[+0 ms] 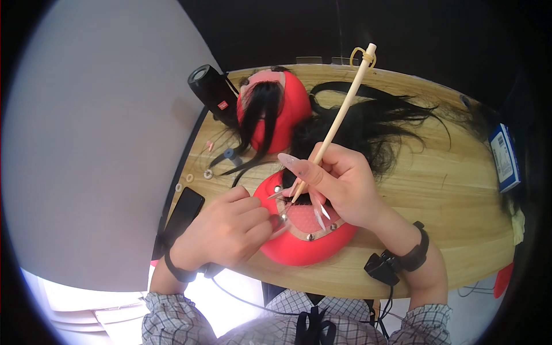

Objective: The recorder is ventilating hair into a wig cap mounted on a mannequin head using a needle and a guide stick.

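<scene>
My right hand (349, 187) pinches a thin pale wooden stick (344, 106), probably light, best held low; left hand (230, 227) beside, I cannot tell.

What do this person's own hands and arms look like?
The left hand and right hand wear no gloves and have long, pale, glossy nails. Each wears a black wristband; beside the right one is a black box with a dark cable. The sleeves are checked, pale and dark, with ruffled cuffs.

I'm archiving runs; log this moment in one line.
left hand: at front red form; right hand: grips pale stick; black hair: behind
</scene>
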The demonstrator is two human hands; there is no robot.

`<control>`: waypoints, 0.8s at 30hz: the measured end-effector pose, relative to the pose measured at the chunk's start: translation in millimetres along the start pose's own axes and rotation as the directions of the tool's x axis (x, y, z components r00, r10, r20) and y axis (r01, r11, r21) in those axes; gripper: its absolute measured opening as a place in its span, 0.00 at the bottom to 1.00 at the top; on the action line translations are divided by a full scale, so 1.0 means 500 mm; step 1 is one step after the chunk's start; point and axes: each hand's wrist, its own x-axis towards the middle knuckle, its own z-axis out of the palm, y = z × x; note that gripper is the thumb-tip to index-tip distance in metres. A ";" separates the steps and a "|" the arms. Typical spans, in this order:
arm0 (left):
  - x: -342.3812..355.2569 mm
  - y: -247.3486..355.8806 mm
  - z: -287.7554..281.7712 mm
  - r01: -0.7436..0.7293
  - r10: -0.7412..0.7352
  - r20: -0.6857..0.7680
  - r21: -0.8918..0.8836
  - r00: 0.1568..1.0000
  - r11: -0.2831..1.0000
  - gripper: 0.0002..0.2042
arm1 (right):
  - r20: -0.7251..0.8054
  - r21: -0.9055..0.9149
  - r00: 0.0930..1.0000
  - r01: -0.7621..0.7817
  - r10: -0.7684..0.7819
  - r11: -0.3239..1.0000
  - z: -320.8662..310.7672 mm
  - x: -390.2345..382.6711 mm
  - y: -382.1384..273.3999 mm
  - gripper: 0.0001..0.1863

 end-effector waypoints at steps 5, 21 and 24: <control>-0.015 0.006 0.012 -0.073 0.063 -0.182 -0.048 0.981 0.996 0.11 | -0.009 0.027 1.000 0.002 -0.002 1.000 0.006 0.003 -0.001 0.13; 0.011 0.015 0.065 -0.250 -0.103 -0.390 -0.747 0.915 0.616 0.12 | -0.036 0.076 0.996 0.083 -0.080 0.994 0.005 -0.002 0.025 0.12; 0.014 0.018 0.067 -0.242 -0.133 -0.398 -0.755 0.908 0.609 0.13 | -0.051 0.026 0.987 0.153 -0.151 0.988 0.010 -0.002 0.028 0.11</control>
